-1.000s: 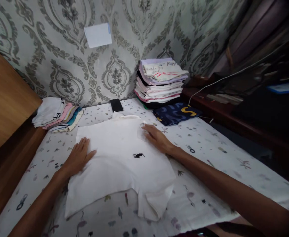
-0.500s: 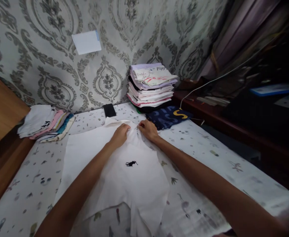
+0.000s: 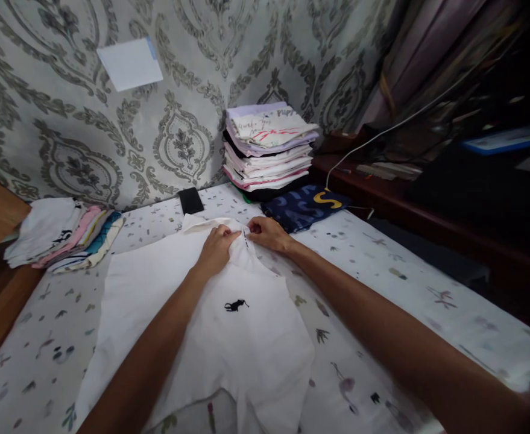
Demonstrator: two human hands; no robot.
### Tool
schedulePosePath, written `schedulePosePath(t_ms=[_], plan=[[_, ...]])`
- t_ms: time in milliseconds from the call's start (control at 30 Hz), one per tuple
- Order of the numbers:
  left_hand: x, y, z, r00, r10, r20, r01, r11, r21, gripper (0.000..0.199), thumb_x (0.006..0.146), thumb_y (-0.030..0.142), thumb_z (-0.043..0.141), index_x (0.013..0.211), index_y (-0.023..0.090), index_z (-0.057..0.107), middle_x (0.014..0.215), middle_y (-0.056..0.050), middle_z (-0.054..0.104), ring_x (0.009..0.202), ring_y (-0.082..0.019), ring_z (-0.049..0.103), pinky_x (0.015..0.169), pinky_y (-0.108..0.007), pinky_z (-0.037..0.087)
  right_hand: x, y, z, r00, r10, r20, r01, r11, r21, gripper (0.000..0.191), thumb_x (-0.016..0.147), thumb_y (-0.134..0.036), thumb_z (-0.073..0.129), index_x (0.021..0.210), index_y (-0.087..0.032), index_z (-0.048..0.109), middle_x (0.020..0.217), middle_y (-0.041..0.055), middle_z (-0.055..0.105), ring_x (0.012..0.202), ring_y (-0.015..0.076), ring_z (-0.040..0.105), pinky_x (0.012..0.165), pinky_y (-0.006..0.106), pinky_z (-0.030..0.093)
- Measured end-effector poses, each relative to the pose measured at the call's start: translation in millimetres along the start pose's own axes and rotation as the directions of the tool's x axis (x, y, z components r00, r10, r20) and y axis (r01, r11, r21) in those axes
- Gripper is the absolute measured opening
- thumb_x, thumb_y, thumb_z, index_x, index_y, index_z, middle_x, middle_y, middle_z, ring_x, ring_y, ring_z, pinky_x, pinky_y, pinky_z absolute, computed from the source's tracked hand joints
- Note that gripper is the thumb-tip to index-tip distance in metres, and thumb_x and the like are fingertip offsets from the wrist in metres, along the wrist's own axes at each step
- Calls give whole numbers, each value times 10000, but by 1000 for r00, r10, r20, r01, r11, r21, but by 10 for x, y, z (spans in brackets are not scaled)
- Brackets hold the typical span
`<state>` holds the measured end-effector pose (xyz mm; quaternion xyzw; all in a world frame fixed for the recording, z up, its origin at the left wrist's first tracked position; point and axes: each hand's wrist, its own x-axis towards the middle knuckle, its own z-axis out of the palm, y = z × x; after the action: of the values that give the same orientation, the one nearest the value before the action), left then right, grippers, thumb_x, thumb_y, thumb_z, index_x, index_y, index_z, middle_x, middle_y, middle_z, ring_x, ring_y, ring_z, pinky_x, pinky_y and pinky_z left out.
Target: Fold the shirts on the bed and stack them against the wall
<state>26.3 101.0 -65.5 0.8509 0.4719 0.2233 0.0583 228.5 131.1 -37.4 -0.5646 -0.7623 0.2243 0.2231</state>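
A white polo shirt (image 3: pixel 265 337) with a small black horse-and-rider logo lies spread over the patterned bedsheet. At its collar end, my left hand (image 3: pixel 217 248) pinches the fabric between thumb and fingers. Close beside it, my right hand (image 3: pixel 268 234) grips the same collar area, where a strip of small dark marks runs between the two hands. Both forearms reach across the shirt and sheet from below. The fingertips of each hand are partly hidden by the cloth and the hand itself.
Folded clothes form a tall stack (image 3: pixel 269 154) against the wall, with a navy printed garment (image 3: pixel 307 208) in front. A smaller folded pile (image 3: pixel 66 232) sits at the left edge. A black flat object (image 3: pixel 191 201) lies near the wall. A white cable (image 3: pixel 382 134) runs at right.
The view has swung slightly, so the scene sits a little further left. Both hands stay at the collar, with only slight finger movement.
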Motion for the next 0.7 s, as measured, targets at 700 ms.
schedulePosePath(t_ms=[700], plan=[[5, 201, -148, 992, -85, 88, 75, 991, 113, 671, 823, -46, 360, 1372, 270, 581, 1190, -80, 544, 1089, -230, 497, 1010, -384, 449, 25, -29, 108, 981, 83, -176, -83, 997, 5, 154, 877, -227, 552, 846, -203, 702, 797, 24, 700, 729, 156, 579, 637, 257, 348]])
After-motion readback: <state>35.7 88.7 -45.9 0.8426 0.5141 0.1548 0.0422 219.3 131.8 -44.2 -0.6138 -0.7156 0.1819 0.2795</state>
